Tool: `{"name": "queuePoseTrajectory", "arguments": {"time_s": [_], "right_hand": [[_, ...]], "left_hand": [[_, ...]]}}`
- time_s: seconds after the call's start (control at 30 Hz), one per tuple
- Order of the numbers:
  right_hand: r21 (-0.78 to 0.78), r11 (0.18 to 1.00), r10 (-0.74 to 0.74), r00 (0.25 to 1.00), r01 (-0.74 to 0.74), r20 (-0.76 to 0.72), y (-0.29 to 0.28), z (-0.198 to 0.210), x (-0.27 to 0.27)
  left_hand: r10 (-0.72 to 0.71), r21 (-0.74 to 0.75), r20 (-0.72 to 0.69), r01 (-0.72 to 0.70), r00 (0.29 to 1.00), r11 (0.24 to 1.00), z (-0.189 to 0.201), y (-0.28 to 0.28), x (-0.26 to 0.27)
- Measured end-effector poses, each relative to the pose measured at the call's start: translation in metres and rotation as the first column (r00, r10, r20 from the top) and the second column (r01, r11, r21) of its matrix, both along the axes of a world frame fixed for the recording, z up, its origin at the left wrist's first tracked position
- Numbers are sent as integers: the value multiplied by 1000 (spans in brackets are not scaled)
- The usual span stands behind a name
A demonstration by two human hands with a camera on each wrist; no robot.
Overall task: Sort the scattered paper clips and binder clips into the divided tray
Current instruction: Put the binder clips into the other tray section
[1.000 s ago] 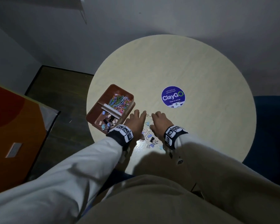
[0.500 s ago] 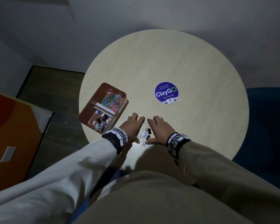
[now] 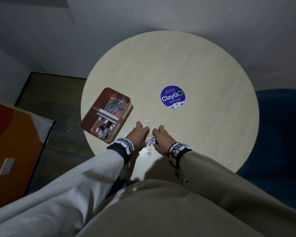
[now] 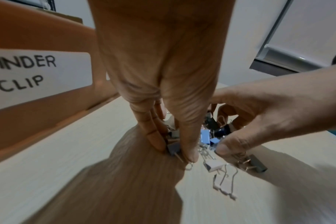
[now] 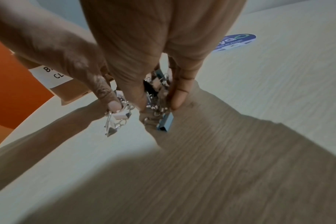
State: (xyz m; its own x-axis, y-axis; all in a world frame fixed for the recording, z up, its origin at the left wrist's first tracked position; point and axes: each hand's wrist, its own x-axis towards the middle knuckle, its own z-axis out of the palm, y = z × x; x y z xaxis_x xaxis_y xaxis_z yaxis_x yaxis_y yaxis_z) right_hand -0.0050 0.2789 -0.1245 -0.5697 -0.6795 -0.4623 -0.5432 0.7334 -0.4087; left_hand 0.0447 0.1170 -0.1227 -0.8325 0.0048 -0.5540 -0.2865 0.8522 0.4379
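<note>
Since a moment ago I have drawn both hands together and heaped the scattered binder clips [image 3: 150,141] into one small pile between them, where earlier my fingers lay flatter and further apart on the round table [image 3: 203,65]. My left hand [image 3: 138,135] curls its fingers down onto the pile, thumb and forefinger pinching a grey clip [image 4: 173,149] against the tabletop. My right hand [image 3: 161,139] cups the other side, its fingers curled round a bunch of black, silver and blue clips, with one blue clip [image 5: 165,123] poking out below the fingertips. A white clip [image 4: 215,165] and a dark one [image 4: 256,164] lie loose just beside my right thumb. The divided tray [image 3: 91,120] sits to my left near the table edge; its far compartment holds coloured paper clips [image 3: 115,106], its near one binder clips. A white label [image 4: 34,75] on its side reads "INDER CLIP", the first letter cut off. A blue sticker [image 3: 173,97] reads "ClayGO", "Clean as you go". How many clips each hand covers I cannot tell.
</note>
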Motion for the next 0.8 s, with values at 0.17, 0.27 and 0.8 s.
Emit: {"name": "queuePoseTrajectory", "arguments": {"time_s": [0.17, 0.27, 0.8], "right_hand": [[-49, 994, -93, 993, 97, 72, 0, -4, -5], [-111, 971, -200, 972, 213, 120, 5, -6, -9], [-29, 793, -558, 744, 609, 367, 15, -3, -15]], "left_hand": [[54, 54, -12, -53, 998, 997, -2, -3, 2], [120, 89, -28, -118, 992, 989, -4, -5, 5], [18, -99, -78, -26, 997, 995, -2, 34, 18]]}}
